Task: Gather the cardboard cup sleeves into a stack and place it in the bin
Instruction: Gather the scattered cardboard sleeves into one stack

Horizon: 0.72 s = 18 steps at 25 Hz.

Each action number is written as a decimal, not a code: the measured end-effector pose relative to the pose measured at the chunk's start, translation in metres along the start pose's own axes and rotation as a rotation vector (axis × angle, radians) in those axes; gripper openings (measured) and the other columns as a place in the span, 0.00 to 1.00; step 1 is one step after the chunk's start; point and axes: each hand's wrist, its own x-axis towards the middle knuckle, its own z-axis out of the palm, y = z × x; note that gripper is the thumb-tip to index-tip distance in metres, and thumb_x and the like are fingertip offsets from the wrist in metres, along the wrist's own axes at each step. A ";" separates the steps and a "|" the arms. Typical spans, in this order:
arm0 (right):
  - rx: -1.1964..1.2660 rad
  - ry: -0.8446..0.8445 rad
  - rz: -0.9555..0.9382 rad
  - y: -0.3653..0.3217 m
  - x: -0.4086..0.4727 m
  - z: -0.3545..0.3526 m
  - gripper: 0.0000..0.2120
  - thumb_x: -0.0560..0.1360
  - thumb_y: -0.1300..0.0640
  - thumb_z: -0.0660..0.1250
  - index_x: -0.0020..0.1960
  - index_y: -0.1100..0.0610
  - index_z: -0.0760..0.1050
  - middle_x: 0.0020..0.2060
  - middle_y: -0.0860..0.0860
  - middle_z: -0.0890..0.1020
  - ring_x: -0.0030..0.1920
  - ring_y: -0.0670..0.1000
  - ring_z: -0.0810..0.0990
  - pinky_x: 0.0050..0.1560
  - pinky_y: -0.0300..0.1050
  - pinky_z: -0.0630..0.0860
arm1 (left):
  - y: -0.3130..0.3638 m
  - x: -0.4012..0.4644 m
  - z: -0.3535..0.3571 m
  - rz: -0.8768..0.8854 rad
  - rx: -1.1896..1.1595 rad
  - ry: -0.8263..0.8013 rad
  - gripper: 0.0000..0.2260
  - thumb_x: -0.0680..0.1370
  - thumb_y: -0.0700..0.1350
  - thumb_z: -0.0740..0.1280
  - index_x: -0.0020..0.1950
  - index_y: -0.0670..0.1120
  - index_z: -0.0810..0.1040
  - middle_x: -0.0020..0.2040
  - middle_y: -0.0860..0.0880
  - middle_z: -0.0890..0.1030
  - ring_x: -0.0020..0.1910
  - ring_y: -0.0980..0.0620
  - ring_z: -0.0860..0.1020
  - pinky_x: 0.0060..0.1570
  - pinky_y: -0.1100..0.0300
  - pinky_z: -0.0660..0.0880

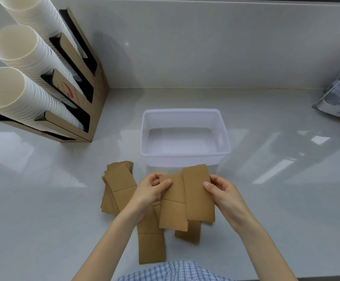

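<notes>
Flat brown cardboard cup sleeves lie on the pale counter in front of a translucent white bin (224, 142), which holds nothing. My left hand (150, 191) pinches one sleeve (173, 211) by its top left corner. My right hand (222, 192) grips a second sleeve (198, 195) at its right edge, and this one overlaps the first. Both are held just above the counter, near the bin's front wall. A fanned pile of several sleeves (117, 183) rests to the left. More loose sleeves (151, 246) lie under my hands, partly hidden.
A cardboard cup dispenser (78, 102) with three slanted stacks of white paper cups (9, 88) stands at the back left. A shiny metal object (339, 98) sits at the right edge. The wall runs behind the bin.
</notes>
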 end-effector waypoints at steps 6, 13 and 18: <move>-0.132 0.034 -0.018 0.009 0.003 0.025 0.07 0.74 0.60 0.65 0.51 0.54 0.74 0.44 0.49 0.80 0.43 0.46 0.78 0.35 0.30 0.75 | -0.002 -0.003 0.007 -0.005 -0.090 -0.028 0.10 0.75 0.47 0.65 0.51 0.42 0.77 0.40 0.52 0.85 0.40 0.57 0.82 0.38 0.65 0.79; -0.209 0.044 -0.024 0.014 0.005 0.033 0.10 0.73 0.59 0.67 0.53 0.54 0.73 0.42 0.50 0.79 0.40 0.45 0.78 0.34 0.31 0.73 | -0.005 -0.011 0.006 -0.035 -0.148 -0.114 0.12 0.76 0.47 0.62 0.58 0.46 0.77 0.52 0.48 0.83 0.50 0.54 0.82 0.51 0.63 0.78; -0.231 0.053 -0.032 0.016 0.005 0.033 0.09 0.73 0.57 0.67 0.53 0.54 0.73 0.41 0.49 0.79 0.42 0.47 0.77 0.40 0.38 0.75 | -0.006 -0.014 0.010 -0.059 -0.040 -0.126 0.17 0.77 0.42 0.63 0.64 0.55 0.68 0.52 0.51 0.81 0.51 0.55 0.80 0.53 0.56 0.77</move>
